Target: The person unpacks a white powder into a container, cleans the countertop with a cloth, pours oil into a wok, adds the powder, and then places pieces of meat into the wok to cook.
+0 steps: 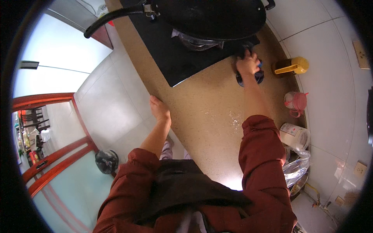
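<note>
My right hand (248, 64) is stretched out over the far right of the tan countertop (204, 102), gripping a dark cloth (258, 77) with a bit of blue showing. Its fingers are just off the near right corner of the black glass cooktop (157, 49). White specks (235, 119) are scattered on the counter near my right forearm. At the counter's front edge rests my left hand (161, 109), with nothing visible in it; its fingers are partly hidden. A black wok (209, 17) sits over the burner, its long handle pointing left.
Along the tiled wall stand a yellow-lidded jug (300, 65), a pink-lidded jar (298, 102), a clear jar (294, 136) with pale contents and a crumpled plastic bag (297, 167). A dark round object (107, 161) is near the sliding door (61, 171) at left.
</note>
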A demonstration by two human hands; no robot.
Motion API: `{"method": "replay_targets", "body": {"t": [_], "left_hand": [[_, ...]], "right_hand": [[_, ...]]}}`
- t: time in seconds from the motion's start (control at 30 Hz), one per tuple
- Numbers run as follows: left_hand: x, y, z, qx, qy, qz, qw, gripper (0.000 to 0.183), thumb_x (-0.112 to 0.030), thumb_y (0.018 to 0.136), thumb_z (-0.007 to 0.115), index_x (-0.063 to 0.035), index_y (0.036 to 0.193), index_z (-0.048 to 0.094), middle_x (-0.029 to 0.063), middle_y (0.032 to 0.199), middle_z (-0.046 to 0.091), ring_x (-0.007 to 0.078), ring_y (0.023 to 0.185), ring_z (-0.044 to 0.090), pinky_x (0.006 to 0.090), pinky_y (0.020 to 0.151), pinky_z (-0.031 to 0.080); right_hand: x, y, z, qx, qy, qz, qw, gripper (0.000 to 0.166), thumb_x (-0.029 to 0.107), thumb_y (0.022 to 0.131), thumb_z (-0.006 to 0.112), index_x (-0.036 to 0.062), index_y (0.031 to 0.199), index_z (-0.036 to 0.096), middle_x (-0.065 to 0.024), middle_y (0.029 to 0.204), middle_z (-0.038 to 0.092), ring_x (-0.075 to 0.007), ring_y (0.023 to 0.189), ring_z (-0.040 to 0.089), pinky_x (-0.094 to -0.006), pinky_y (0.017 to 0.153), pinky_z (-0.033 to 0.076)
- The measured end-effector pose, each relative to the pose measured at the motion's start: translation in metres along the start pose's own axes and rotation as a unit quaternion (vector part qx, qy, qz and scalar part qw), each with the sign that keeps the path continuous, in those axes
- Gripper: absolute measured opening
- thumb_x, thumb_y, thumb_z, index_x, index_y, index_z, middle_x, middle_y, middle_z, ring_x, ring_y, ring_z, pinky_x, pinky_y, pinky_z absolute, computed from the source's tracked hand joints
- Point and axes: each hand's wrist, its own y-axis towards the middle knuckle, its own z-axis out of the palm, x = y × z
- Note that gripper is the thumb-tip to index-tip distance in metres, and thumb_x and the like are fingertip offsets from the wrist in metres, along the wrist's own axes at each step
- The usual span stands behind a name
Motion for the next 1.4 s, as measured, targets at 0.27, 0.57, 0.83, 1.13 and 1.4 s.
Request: {"method": "replay_targets", "body": {"t": [0.27, 0.57, 0.83, 1.13, 1.4], "left_hand": [[0.004, 0.003, 0.002, -0.041, 0.053, -0.012, 0.998, 0.056, -0.045, 0.091, 0.023, 0.0012, 0.111, 0.048, 0.0203, 0.113, 0.051, 0.0355, 0.107, 0.046, 0.038, 0.089, 0.035], [0.009, 0.006, -0.003, -0.016, 0.022, 0.001, 1.0, 0.051, -0.043, 0.092, 0.025, -0.0019, 0.111, 0.048, 0.0199, 0.109, 0.052, 0.0353, 0.103, 0.047, 0.0382, 0.087, 0.036], [0.014, 0.004, -0.002, -0.056, 0.114, 0.021, 0.992, 0.053, -0.044, 0.091, 0.023, -0.0012, 0.109, 0.047, 0.0224, 0.108, 0.052, 0.0395, 0.102, 0.047, 0.0404, 0.086, 0.036], [-0.007, -0.002, 0.0, -0.021, 0.117, -0.013, 0.993, 0.055, -0.046, 0.09, 0.023, -0.0007, 0.109, 0.048, 0.0221, 0.109, 0.052, 0.0399, 0.104, 0.046, 0.0421, 0.087, 0.036], [0.01, 0.007, 0.0, -0.05, 0.124, 0.002, 0.991, 0.055, -0.047, 0.09, 0.023, -0.001, 0.106, 0.049, 0.0212, 0.105, 0.054, 0.0395, 0.101, 0.048, 0.0421, 0.086, 0.037]], "right_hand": [[0.038, -0.144, -0.032, 0.124, 0.13, -0.403, 0.897, 0.045, 0.0, 0.064, 0.059, 0.0127, 0.106, 0.056, -0.008, 0.116, 0.047, -0.028, 0.11, 0.038, -0.0417, 0.091, 0.032], [-0.023, 0.03, -0.058, -0.061, 0.134, -0.144, 0.979, 0.048, 0.014, 0.07, 0.063, 0.0179, 0.117, 0.05, -0.0086, 0.126, 0.039, -0.0331, 0.117, 0.034, -0.0503, 0.096, 0.029], [0.008, 0.009, 0.002, -0.081, 0.092, -0.15, 0.981, 0.034, 0.024, 0.07, 0.064, 0.0224, 0.103, 0.056, -0.0025, 0.121, 0.042, -0.03, 0.112, 0.035, -0.0495, 0.088, 0.033], [-0.01, -0.124, -0.052, 0.184, 0.23, -0.394, 0.871, 0.027, -0.005, 0.069, 0.055, 0.0142, 0.088, 0.056, -0.0051, 0.108, 0.051, -0.0261, 0.106, 0.045, -0.037, 0.09, 0.037], [-0.019, -0.006, -0.118, 0.153, 0.074, -0.182, 0.968, 0.044, 0.039, 0.071, 0.064, 0.0142, 0.106, 0.056, -0.0113, 0.12, 0.046, -0.0313, 0.117, 0.036, -0.0444, 0.095, 0.032]]}}
